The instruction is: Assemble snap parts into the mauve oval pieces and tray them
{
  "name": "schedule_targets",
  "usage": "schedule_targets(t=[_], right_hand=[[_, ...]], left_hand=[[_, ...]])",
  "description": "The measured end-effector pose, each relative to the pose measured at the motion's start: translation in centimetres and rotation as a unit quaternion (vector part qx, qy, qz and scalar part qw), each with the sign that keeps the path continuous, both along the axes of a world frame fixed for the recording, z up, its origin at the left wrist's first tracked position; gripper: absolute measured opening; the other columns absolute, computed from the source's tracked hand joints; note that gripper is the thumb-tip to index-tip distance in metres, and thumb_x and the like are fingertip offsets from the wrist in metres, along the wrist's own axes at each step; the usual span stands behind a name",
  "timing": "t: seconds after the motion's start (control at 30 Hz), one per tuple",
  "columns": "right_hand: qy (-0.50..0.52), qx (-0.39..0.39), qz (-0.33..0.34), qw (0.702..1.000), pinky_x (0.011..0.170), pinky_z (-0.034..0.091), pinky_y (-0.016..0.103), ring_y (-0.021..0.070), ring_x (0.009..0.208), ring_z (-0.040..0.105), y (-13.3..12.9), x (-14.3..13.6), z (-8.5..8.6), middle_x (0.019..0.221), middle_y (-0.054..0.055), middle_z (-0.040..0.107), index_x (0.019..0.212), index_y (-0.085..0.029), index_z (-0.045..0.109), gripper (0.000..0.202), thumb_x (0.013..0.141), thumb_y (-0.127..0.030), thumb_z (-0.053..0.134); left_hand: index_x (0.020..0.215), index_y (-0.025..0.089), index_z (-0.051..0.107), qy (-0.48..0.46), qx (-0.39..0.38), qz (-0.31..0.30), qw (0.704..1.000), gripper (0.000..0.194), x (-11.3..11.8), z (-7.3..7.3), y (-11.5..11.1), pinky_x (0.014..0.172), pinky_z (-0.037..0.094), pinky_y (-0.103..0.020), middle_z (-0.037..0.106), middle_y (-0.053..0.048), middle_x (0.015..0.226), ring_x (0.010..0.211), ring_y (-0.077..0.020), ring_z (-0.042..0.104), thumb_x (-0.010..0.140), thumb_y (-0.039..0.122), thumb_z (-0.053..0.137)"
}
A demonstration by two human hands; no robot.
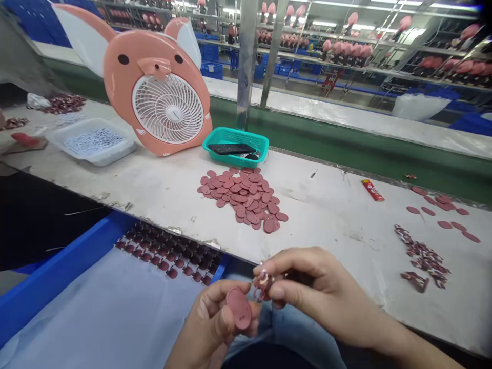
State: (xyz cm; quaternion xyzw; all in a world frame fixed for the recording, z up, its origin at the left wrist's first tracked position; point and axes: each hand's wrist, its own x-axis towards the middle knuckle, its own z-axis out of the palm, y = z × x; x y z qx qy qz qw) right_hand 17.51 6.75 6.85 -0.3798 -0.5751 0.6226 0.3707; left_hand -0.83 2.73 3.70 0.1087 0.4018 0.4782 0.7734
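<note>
My left hand [219, 318] pinches a flat, oval, dusty-red piece [239, 308] with small holes near its lower end. Right beside it, my right hand [307, 287] has its fingers closed on a small shiny copper-coloured part [263, 283], whose exact kind I cannot make out. The two held pieces are close together just off the table's front edge; whether they touch is unclear. Beyond my hands lies a heap of the same oval pieces [246, 197] on the white table [326, 230]. Shiny copper-coloured parts [423, 259] lie in a small pile to the right.
A pink animal-shaped fan [169, 110] stands at the back left, next to a teal basket [235, 160] with a dark object in it. A white tray [98, 158] holds small pieces. Below left, a blue bin [77, 264] contains rows of assembled parts [165, 251]. A red-yellow packet [372, 190] lies right.
</note>
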Motion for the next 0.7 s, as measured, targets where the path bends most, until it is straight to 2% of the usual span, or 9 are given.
schedule_targets(t=[0.1,0.17,0.33,0.7], right_hand=[[-0.053,0.097,0.002,0.994,0.07,0.055,0.022,0.0123,0.074,0.069,-0.2,-0.6,-0.2,0.084,0.002,0.077,0.096,-0.022,0.078,0.01,0.087,-0.023,0.075],[-0.067,0.133,0.005,0.989,0.07,0.054,0.021,0.0117,0.073,0.068,0.1,-0.5,-0.4,0.082,0.001,0.074,0.096,-0.023,0.079,0.01,0.086,-0.024,0.078],[-0.081,0.157,0.022,0.984,0.066,0.052,0.02,0.0113,0.07,0.065,0.3,-0.4,-0.5,0.076,0.0,0.07,0.096,-0.025,0.08,0.012,0.084,-0.021,0.08],[-0.096,0.213,0.051,0.971,0.067,0.052,0.023,0.0133,0.071,0.066,1.0,-0.6,-0.2,0.075,0.002,0.076,0.093,-0.02,0.077,0.009,0.089,-0.028,0.076]], left_hand=[[0.074,0.018,0.082,0.017,0.009,-0.007,1.0,0.042,0.1,0.2,-0.1,0.058,0.047,-0.022,0.071,-0.003,0.063,0.057,-0.0114,0.06,0.049,0.05,0.095],[0.072,0.018,0.082,0.018,0.013,-0.009,1.0,0.041,0.1,0.3,-0.1,0.059,0.047,-0.022,0.07,-0.002,0.063,0.057,-0.0113,0.059,0.05,0.05,0.095],[0.073,0.017,0.081,0.021,0.014,-0.017,1.0,0.042,-0.1,0.1,-0.1,0.061,0.049,-0.023,0.067,-0.001,0.062,0.059,-0.0119,0.059,0.053,0.052,0.094],[0.072,0.018,0.08,0.02,0.014,-0.025,0.999,0.039,-0.3,-0.9,0.0,0.061,0.052,-0.022,0.067,-0.001,0.065,0.06,-0.0108,0.06,0.057,0.052,0.092]])
